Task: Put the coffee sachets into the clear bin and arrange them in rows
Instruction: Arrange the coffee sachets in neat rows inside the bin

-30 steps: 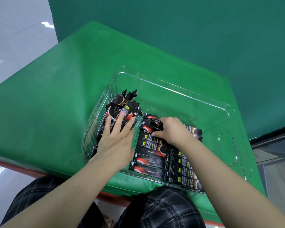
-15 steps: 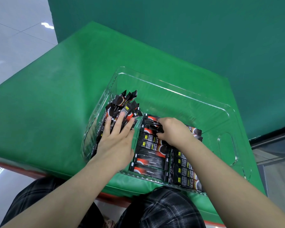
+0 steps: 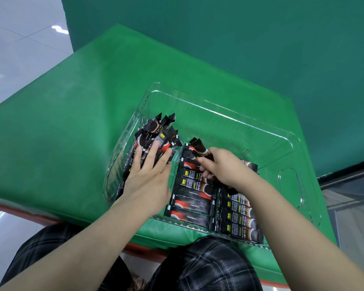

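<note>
A clear plastic bin point(image 3: 235, 116) sits on the green table. Inside it, black and red coffee sachets lie in two neat rows: a middle row point(image 3: 192, 204) and a right row point(image 3: 240, 221). A loose heap of sachets point(image 3: 158, 133) leans against the bin's left wall. My left hand point(image 3: 149, 177) lies flat on that heap with fingers spread. My right hand point(image 3: 223, 166) pinches one sachet point(image 3: 200, 147), raised at a tilt above the far end of the middle row.
The green padded table point(image 3: 72, 122) stretches out to the left of the bin. A green backdrop point(image 3: 219, 38) rises behind. The bin's far half holds no sachets. My lap in plaid trousers point(image 3: 208, 267) is below the table edge.
My right hand has lifted one sachet up from the far end of the middle row, so its end now sticks up. My left hand stays pressed on the heap.
</note>
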{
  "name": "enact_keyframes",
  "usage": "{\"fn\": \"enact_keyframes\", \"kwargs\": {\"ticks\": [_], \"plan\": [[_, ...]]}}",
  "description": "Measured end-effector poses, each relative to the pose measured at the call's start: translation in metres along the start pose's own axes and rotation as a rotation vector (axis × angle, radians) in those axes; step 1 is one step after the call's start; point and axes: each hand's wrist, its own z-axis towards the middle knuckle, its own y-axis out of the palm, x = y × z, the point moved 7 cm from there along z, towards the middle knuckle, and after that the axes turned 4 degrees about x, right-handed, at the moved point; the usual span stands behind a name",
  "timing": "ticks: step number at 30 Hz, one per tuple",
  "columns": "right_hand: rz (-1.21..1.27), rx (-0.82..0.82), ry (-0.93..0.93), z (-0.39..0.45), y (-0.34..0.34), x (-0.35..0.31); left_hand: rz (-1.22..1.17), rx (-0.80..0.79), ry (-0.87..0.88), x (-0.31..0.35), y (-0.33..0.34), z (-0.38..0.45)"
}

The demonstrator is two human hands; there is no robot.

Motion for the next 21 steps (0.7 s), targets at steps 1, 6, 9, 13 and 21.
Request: {"fn": "enact_keyframes", "kwargs": {"ticks": [1,6,9,13,21], "plan": [[0.029,-0.004,0.003,-0.001,-0.002,-0.001,-0.001,-0.003,0.001,0.0,0.0,0.0],[-0.029,0.041,0.049,0.0,-0.011,0.001,0.0,0.001,0.005,0.0,0.0,0.001],[-0.054,0.028,0.068,0.004,-0.008,0.001,-0.001,-0.002,0.006,0.0,0.0,0.0],[-0.219,-0.02,-0.001,0.013,-0.001,-0.009,-0.001,-0.006,0.004,0.0,0.0,0.0],[-0.431,0.003,-0.076,0.022,-0.003,-0.013,-0.005,-0.003,0.006,0.0,0.0,0.0]]}}
